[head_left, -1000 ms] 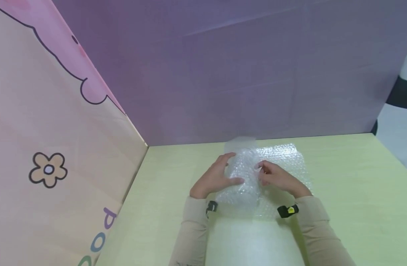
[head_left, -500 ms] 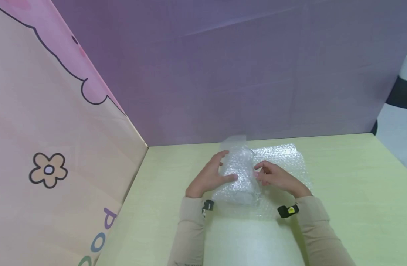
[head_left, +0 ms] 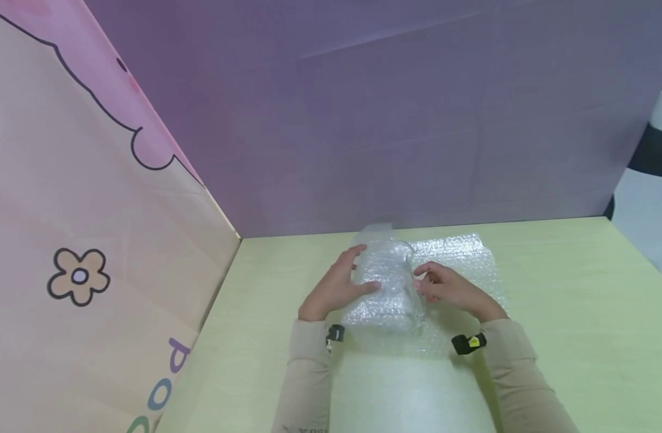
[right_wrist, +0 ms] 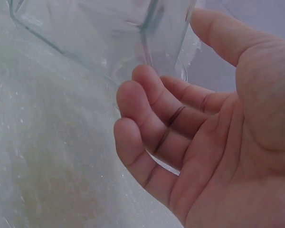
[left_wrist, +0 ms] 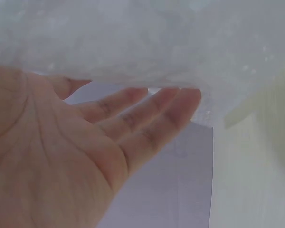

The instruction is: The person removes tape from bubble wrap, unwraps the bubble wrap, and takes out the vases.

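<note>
A bundle of bubble wrap (head_left: 386,291) lies on the table, rolled around a clear glass vessel (right_wrist: 95,28). The vessel's angular, greenish edges show in the right wrist view; most of it is hidden under the wrap. My left hand (head_left: 337,287) holds the roll from the left, thumb over its near side and fingers on its far side. In the left wrist view, those fingertips disappear under the wrap. At the right end of the bundle, my right hand (head_left: 448,288) has its thumb at the glass edge and its curled fingertips just below it.
A flat part of the bubble wrap sheet (head_left: 457,249) spreads on the pale green table (head_left: 569,313) beneath and right of the bundle. A purple backdrop (head_left: 417,120) rises behind the table, and a printed panel (head_left: 119,222) stands along the left.
The bundle has rolled a little to the left, and its loose flap at the far end has shifted left too. My left hand moved left with it; my right hand stays almost in place.
</note>
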Tool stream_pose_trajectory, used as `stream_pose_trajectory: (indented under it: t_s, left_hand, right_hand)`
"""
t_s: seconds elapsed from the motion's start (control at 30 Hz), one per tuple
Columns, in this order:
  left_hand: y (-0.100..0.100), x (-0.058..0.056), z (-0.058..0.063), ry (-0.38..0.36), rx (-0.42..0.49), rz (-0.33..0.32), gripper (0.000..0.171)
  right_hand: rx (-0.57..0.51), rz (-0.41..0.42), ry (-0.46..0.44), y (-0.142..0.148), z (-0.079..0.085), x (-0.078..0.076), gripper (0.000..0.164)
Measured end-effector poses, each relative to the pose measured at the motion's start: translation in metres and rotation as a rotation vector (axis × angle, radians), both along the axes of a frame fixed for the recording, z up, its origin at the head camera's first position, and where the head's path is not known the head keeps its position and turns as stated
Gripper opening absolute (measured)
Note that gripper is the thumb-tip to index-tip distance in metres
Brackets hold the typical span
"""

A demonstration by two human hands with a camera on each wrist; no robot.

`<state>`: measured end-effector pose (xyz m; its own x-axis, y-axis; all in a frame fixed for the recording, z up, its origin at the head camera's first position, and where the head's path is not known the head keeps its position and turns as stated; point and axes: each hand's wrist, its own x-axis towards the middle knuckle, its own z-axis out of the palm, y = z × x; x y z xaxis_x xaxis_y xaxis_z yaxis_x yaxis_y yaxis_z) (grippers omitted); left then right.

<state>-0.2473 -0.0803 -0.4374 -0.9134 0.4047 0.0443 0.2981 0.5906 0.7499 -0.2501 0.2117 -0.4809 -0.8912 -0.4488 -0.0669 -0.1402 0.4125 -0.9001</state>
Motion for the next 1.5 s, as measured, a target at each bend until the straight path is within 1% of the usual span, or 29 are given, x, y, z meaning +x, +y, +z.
stream_pose_trajectory:
  t_s: [0.17,0.33,0.57,0.67,0.9,1.1,1.2,1.27,1.37,1.5]
  left_hand:
    - [-0.004,-0.002,-0.003,0.002,-0.012,0.006,0.091]
    - [-0.006,-0.002,-0.003,0.007,-0.039,0.007,0.087]
    - [-0.007,-0.004,-0.003,0.059,-0.099,-0.023,0.074]
    - [-0.005,-0.003,-0.003,0.083,-0.108,-0.038,0.064]
    - [0.006,0.002,0.002,0.127,-0.152,-0.067,0.032]
    - [0.01,0.005,0.005,0.119,-0.149,-0.097,0.021]
    - [0.012,0.005,0.006,0.127,-0.152,-0.1,0.018]
    - [0.014,0.005,0.006,0.129,-0.157,-0.093,0.02]
    - [0.018,0.007,0.007,0.106,-0.155,-0.063,0.03]
    - [0.024,0.011,0.009,0.077,-0.179,-0.006,0.049]
  right_hand:
    - [0.0,0.0,-0.002,0.0,0.0,0.0,0.042]
    - [0.0,-0.004,-0.001,0.0,-0.002,-0.001,0.041]
    - [-0.003,-0.005,-0.007,0.0,-0.002,-0.001,0.04]
    - [-0.003,-0.004,-0.006,0.0,-0.002,-0.001,0.041]
    - [0.003,-0.013,-0.011,0.0,-0.003,-0.001,0.041]
    - [0.0,-0.017,-0.016,-0.001,-0.003,-0.001,0.041]
    - [-0.003,-0.021,-0.021,-0.001,-0.003,-0.001,0.041]
    - [-0.006,-0.022,-0.023,-0.001,-0.002,-0.001,0.041]
    - [-0.008,-0.013,-0.019,-0.001,-0.002,-0.001,0.041]
    - [-0.006,-0.013,-0.025,0.0,-0.001,-0.002,0.041]
